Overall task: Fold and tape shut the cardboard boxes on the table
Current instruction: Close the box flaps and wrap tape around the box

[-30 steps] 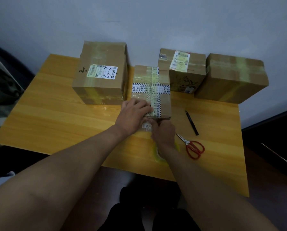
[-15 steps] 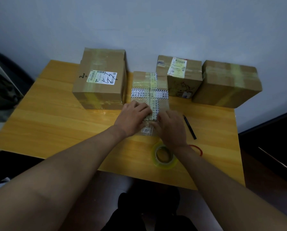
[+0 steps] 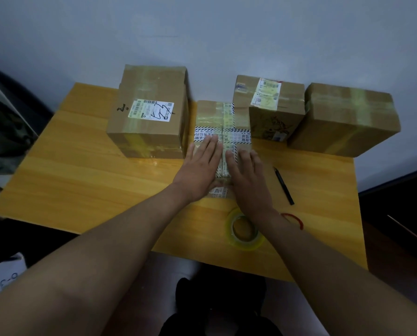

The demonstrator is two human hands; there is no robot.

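Note:
A small flat cardboard box [image 3: 217, 117] crossed by printed black-and-white tape lies at the table's middle. My left hand [image 3: 200, 168] lies flat on its top, fingers straight, left of the lengthwise tape strip. My right hand [image 3: 247, 175] lies flat beside it on the right half, fingers straight as well. Both palms cover the box's near end. A roll of clear yellowish tape [image 3: 245, 230] rests on the table just under my right wrist.
Three closed, taped boxes stand at the back: a tall one [image 3: 151, 112] on the left, a labelled one [image 3: 270, 107] and a wide one [image 3: 345, 117] on the right. A black pen [image 3: 284, 185] lies right of my hands. The wooden table [image 3: 81, 170] meets a wall.
My right hand has left the box's near edge and moved up onto its top. Both hands have flattened out from curled and slid forward along the tape. The scissors are now hidden.

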